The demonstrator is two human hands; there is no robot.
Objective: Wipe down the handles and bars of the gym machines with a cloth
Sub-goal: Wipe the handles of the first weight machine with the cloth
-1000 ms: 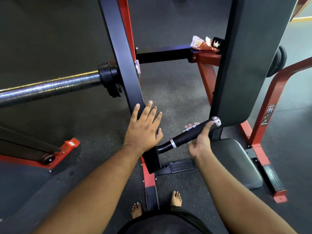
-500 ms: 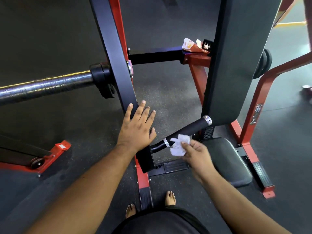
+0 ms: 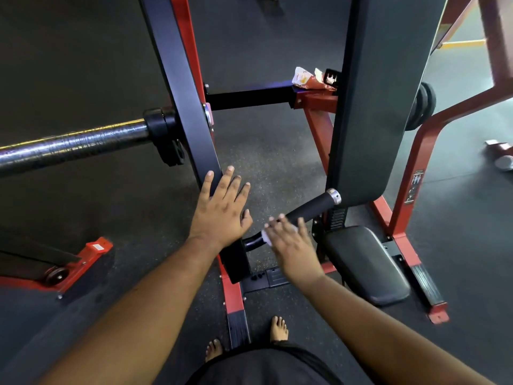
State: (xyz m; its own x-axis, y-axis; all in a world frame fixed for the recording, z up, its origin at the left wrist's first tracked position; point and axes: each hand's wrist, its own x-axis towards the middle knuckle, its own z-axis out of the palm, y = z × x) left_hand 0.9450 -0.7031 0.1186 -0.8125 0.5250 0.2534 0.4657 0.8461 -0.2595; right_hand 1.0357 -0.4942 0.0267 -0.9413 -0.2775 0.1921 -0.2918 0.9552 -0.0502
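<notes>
So the left hand (image 3: 219, 211) is flat on the black upright bar (image 3: 177, 87) of the machine, fingers straight and spread a bit, palm pressed against the lower part of it, same spot as a second ago. The right hand (image 3: 290, 243) is the one doing the work: it has slid down the black handle (image 3: 311, 208) toward the frame end. A second ago it was up near the silver end cap (image 3: 333, 196), wrapped around the grip, and half a second ago it was off the handle with the white cloth (image 3: 268, 237) pinched in the fingertips. Now it's laid over the lower end of the handle with the fingers fairly straight and blurry (motion blur, so hard to say how tight the hold is), and only a small patch of the cloth peeks out under the fingers, pressed against the handle near where it curves into the frame.

The upper half of the handle and the end cap are now uncovered. Back pad (image 3: 383, 93) sits just right of the handle, seat pad (image 3: 363, 263) below it, well apart from the hand. A chrome barbell sleeve (image 3: 72, 147) sticks out left of the upright. There's a crumpled wrapper (image 3: 308, 77) sitting on the red crossbar, and bare feet (image 3: 279, 327) on the rubber floor (image 3: 263, 151) at the bottom
</notes>
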